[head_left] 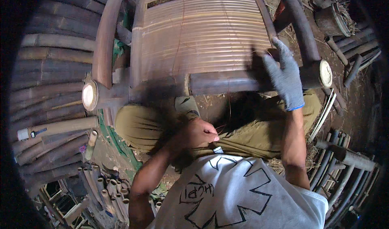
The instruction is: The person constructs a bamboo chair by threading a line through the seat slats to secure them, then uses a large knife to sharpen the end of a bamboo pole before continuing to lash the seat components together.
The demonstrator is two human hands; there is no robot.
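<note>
I see no packages or signs here; the only print is a black outline design on the front of the white shirt [243, 196], low in the view, and I leave its lettering unread. A small pale tag-like bit [218, 150] sits at the waist just under my left hand, too small to make out.

The work is a bamboo chair [202, 38] lying in front of me, its slatted seat filling the upper middle of the view. A thick front rail [162, 89] runs across below the slats, ending at the left in a pale cut end [89, 95] and at the right in another [325, 73]. A curved arm pole [106, 34] rises on the left side, and a dark one [300, 22] on the right.

My right hand [283, 73], in a grey glove, lies with fingers spread and fairly flat on the right part of the seat, where slats meet rail. My left hand [198, 134] is bare, well below the rail over my olive trousers [142, 127], fingers curled narrow; it seems to pinch a thin strand [229, 107] that runs up toward the rail, though I cannot tell for sure.

Stacked bamboo poles [52, 67] lie to the left, and more poles [344, 172] to the lower right.
</note>
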